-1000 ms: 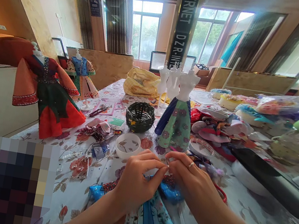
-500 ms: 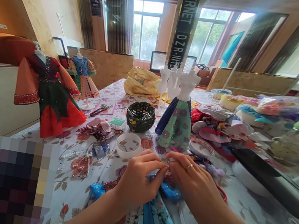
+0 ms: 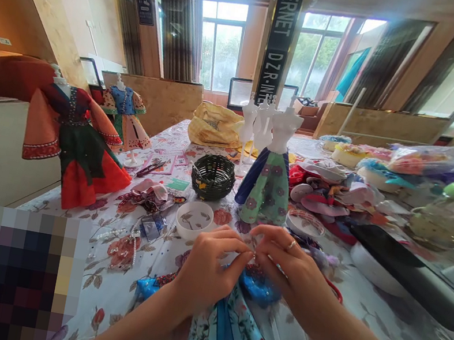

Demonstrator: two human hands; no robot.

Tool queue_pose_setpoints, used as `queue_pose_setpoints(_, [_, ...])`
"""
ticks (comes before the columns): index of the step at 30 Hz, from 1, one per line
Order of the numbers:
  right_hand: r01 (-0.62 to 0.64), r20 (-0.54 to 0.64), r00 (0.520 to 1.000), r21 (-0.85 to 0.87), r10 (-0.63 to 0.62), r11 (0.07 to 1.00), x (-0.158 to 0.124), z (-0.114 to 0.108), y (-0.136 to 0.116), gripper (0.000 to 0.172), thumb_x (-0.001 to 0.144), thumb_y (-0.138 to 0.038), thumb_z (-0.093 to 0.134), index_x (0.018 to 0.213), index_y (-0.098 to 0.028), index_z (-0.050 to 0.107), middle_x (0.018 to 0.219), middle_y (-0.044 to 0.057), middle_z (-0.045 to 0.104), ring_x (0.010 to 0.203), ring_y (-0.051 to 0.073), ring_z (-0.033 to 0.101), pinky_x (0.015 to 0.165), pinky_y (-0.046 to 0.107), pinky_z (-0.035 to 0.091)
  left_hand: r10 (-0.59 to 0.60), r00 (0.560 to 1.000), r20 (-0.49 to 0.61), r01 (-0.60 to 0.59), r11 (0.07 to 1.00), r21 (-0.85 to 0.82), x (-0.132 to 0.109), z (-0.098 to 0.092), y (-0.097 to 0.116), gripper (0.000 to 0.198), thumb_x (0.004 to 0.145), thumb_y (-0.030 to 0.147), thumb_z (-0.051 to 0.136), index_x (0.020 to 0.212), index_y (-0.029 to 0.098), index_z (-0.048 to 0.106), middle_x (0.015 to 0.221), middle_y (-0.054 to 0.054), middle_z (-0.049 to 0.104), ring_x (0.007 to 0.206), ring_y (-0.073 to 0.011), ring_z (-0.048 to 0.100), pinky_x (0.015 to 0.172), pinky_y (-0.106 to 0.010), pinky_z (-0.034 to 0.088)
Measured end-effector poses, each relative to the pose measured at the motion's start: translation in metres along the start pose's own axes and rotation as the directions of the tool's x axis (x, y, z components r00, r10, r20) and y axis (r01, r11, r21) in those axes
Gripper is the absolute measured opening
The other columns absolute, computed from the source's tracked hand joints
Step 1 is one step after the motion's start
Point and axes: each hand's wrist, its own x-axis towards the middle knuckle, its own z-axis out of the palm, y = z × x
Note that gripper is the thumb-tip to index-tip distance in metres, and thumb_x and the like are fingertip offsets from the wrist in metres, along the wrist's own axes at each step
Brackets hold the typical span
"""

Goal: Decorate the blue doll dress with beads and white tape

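"What sort of place is it?"

"A dressmaking workshop, by the look of things: the cloth-covered worktop [image 3: 88, 333] bears little gowns [image 3: 87, 160], bare white forms [image 3: 248, 122], heaped fabric [image 3: 328, 191] and loose beads [image 3: 135, 250]."

"And the room itself?"

"That resembles an office: low partitions [image 3: 160, 99], a screen [image 3: 239, 93] beyond the worktop, a curtain [image 3: 177, 38] beside one of the tall windows [image 3: 219, 45], and a pillar [image 3: 279, 44] lettered INTERNET."

1. At 12 o'clock in our view, we read large pale capitals running sideways down a dark pillar [image 3: 280, 44]: "NTERNET", cut by the upper edge, then "DZR-IN", with the letters after it partly hidden.
2. Between 10 and 11 o'clock, we see a small dark wall sign [image 3: 145, 8] with pale markings, too small for us to read.
3. We can make out no other wording.
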Motion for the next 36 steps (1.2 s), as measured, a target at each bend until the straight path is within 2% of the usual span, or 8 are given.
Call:
queue_pose_setpoints(6, [-0.114,0.075,0.992,0.181,0.102,0.977,-0.002,-0.004,-0.001,0.024,0.096,-0.019,0.041,0.075,-0.022,0.051,0.115,0.007,0.057,0.115,0.019,0.054,0.090,0.032,0.050,-0.090,0.995,0.053,0.095,0.988,-0.120,0.003,-0.003,0.003,0.017,0.079,0.009,0.059,0.066,0.015,0.067,0.069,-0.005,0.069,0.067,-0.0163,0.061,0.068,-0.031,0.049])
queue_pose_setpoints(11, [-0.120,0.068,0.992,0.173,0.110,0.978,-0.001,-0.003,0.000,0.025,0.097,-0.020,0.039,0.077,-0.022,0.054,0.118,0.008,0.055,0.115,0.020,0.054,0.091,0.034,0.050,-0.098,0.994,0.053,0.105,0.985,-0.136,0.003,-0.004,0.002,0.017,0.079,0.008,0.059,0.065,0.015,0.066,0.069,-0.004,0.069,0.067,-0.0162,0.060,0.069,-0.031,0.048])
queue_pose_setpoints(17, [-0.010,0.076,0.997,0.047,0.007,0.999,-0.001,0.000,0.001,0.026,0.098,-0.019,0.034,0.087,-0.020,0.058,0.116,0.012,0.057,0.118,0.022,0.053,0.094,0.041,0.050,-0.083,0.995,0.049,0.086,0.994,-0.071,0.002,-0.002,-0.001,0.016,0.079,0.010,0.059,0.066,0.016,0.066,0.070,-0.005,0.070,0.068,-0.0175,0.060,0.068,-0.032,0.048])
queue_pose_setpoints(23, [0.150,0.093,0.985,-0.072,-0.143,0.986,-0.001,0.001,0.003,0.032,0.097,-0.013,0.030,0.092,-0.019,0.061,0.094,0.010,0.065,0.118,0.025,0.052,0.092,0.044,0.053,-0.067,0.996,0.061,0.069,0.998,-0.016,0.001,-0.001,-0.003,0.016,0.079,0.009,0.058,0.066,0.017,0.065,0.071,-0.004,0.070,0.068,-0.0173,0.061,0.067,-0.032,0.048])
queue_pose_setpoints(27, [0.233,0.119,0.969,-0.156,-0.216,0.960,-0.001,0.002,0.004,0.032,0.095,-0.011,0.030,0.094,-0.017,0.061,0.091,0.011,0.065,0.117,0.028,0.053,0.090,0.046,0.054,-0.043,0.997,0.067,0.043,0.999,0.011,0.001,-0.001,-0.004,0.017,0.079,0.009,0.058,0.065,0.017,0.065,0.070,-0.004,0.070,0.067,-0.0169,0.060,0.066,-0.031,0.048])
queue_pose_setpoints(32, [0.141,0.106,0.987,-0.164,-0.124,0.976,-0.003,0.004,0.006,0.028,0.096,-0.013,0.032,0.089,-0.017,0.059,0.108,0.014,0.063,0.108,0.026,0.060,0.079,0.042,0.058,-0.021,0.997,0.072,0.018,0.999,0.035,-0.001,0.000,-0.004,0.016,0.078,0.009,0.058,0.067,0.017,0.066,0.071,-0.004,0.070,0.069,-0.0172,0.060,0.066,-0.031,0.049])
queue_pose_setpoints(36, [0.081,0.017,0.997,-0.120,-0.080,0.989,-0.002,0.006,0.005,0.024,0.093,-0.013,0.038,0.082,-0.019,0.059,0.110,0.012,0.063,0.104,0.023,0.063,0.082,0.041,0.057,-0.042,0.996,0.075,0.040,0.999,0.027,0.000,0.000,-0.003,0.016,0.078,0.010,0.058,0.067,0.017,0.066,0.070,-0.004,0.070,0.067,-0.0174,0.060,0.065,-0.031,0.048])
